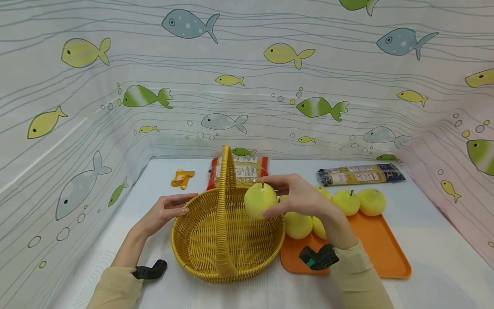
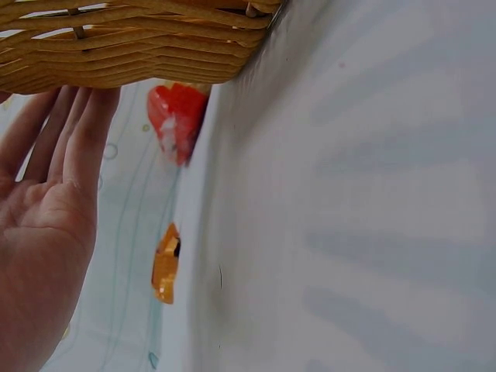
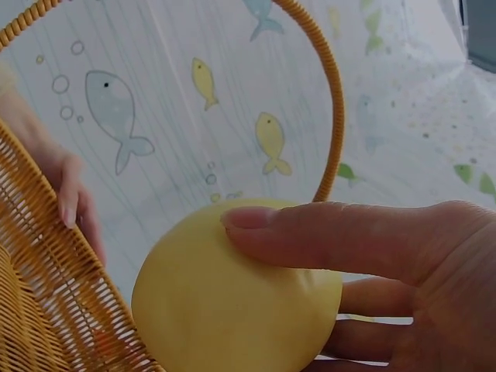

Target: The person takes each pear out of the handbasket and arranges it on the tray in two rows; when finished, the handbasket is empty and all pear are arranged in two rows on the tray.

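A round yellow pear [image 1: 260, 201] with a dark stem is pinched between the thumb and fingers of my right hand [image 1: 299, 195]. It hangs over the right part of a wicker basket [image 1: 204, 227], whose tall handle [image 1: 222, 214] arches across the middle. In the right wrist view, my thumb presses on the side of the pear [image 3: 232, 294]. My left hand [image 1: 164, 212] rests at the basket's left rim. Its fingers [image 2: 77, 132] lie fairly straight against the outside of the woven wall in the left wrist view. The basket's woven floor shows bare.
Right of the basket, an orange tray [image 1: 380, 253] holds several more yellow pears [image 1: 372, 201], partly hidden by my right arm. Behind stand a red-edged clear food packet [image 1: 247, 167] and a long purple-ended packet [image 1: 360, 174]. A small orange wrapped packet [image 1: 182, 178] lies back left.
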`<state>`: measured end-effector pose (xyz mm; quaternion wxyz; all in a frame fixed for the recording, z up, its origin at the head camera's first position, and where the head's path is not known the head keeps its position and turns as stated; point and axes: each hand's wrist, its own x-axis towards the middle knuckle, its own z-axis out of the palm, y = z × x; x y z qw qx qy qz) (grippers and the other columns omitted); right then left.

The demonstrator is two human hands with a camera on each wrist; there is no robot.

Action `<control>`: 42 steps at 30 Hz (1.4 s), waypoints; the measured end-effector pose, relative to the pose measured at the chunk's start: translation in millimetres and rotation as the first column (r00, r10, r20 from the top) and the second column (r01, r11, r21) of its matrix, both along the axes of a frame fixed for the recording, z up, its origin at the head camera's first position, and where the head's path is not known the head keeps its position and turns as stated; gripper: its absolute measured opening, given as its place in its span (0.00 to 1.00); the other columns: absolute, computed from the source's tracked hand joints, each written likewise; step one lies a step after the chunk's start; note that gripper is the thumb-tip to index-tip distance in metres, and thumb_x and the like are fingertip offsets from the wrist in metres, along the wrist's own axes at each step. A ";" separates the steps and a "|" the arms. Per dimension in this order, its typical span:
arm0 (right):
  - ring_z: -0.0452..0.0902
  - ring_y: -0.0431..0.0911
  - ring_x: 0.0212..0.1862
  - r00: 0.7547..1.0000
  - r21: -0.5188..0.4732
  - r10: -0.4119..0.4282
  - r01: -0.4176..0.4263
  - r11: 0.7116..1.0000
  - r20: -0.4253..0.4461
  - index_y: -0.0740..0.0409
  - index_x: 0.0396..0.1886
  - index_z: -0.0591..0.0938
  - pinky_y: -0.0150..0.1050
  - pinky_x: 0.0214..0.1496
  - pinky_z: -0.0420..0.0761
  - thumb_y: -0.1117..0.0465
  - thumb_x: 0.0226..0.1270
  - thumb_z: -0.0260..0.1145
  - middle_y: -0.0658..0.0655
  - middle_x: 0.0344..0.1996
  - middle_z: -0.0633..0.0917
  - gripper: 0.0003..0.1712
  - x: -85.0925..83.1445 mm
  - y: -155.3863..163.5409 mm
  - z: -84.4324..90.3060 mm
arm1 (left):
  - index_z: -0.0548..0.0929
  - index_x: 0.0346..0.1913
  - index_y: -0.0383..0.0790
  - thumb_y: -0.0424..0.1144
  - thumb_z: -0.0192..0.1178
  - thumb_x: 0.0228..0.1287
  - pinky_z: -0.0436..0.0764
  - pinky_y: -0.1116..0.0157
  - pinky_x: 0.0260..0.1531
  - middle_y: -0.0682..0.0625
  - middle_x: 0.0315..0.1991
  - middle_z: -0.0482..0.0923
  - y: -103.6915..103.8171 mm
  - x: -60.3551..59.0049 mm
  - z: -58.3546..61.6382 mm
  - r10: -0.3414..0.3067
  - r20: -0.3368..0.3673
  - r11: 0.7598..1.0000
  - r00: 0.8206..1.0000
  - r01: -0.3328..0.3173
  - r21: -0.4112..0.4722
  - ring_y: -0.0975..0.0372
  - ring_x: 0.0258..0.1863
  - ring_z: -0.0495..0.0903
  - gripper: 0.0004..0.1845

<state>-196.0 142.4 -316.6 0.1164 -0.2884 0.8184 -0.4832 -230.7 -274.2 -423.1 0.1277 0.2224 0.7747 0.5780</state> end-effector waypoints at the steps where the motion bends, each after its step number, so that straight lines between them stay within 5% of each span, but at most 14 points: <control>1: 0.81 0.48 0.57 1.000 0.000 -0.003 0.003 1.000 -0.002 0.56 0.69 0.75 0.49 0.60 0.80 0.54 0.51 0.81 0.53 0.59 0.82 0.44 -0.3 1.5 0.3 | 0.71 0.70 0.32 0.33 0.58 0.70 0.78 0.72 0.55 0.43 0.66 0.76 0.3 0.0 0.3 0.001 0.001 1.000 1.000 -0.001 -0.001 0.69 0.58 0.80 0.27; 11: 0.82 0.45 0.55 0.999 0.010 -0.049 0.049 0.999 0.002 0.47 0.67 0.77 0.45 0.57 0.81 0.53 0.48 0.83 0.49 0.58 0.83 0.43 -0.2 13.0 4.2 | 0.71 0.70 0.31 0.33 0.57 0.70 0.78 0.72 0.55 0.43 0.66 0.76 1.3 -0.4 -0.1 -0.002 -0.002 1.000 1.000 0.002 0.004 0.69 0.58 0.80 0.27; 28: 0.81 0.46 0.57 0.989 0.028 -0.139 0.140 0.990 -0.042 0.45 0.67 0.78 0.50 0.62 0.78 0.51 0.47 0.83 0.48 0.58 0.83 0.44 -3.2 40.3 8.8 | 0.71 0.70 0.30 0.32 0.57 0.70 0.78 0.72 0.54 0.47 0.65 0.77 0.4 -1.9 -2.1 -0.012 -0.002 1.000 1.000 0.012 0.019 0.69 0.58 0.80 0.26; 42: 0.81 0.48 0.57 0.988 -0.018 -0.156 0.156 0.988 0.011 0.46 0.67 0.77 0.49 0.57 0.80 0.54 0.51 0.82 0.51 0.59 0.83 0.41 -2.3 53.1 5.0 | 0.71 0.70 0.31 0.33 0.57 0.70 0.78 0.72 0.55 0.47 0.65 0.77 -2.2 -1.2 -1.7 -0.009 -0.002 1.000 1.000 0.009 0.004 0.69 0.58 0.80 0.26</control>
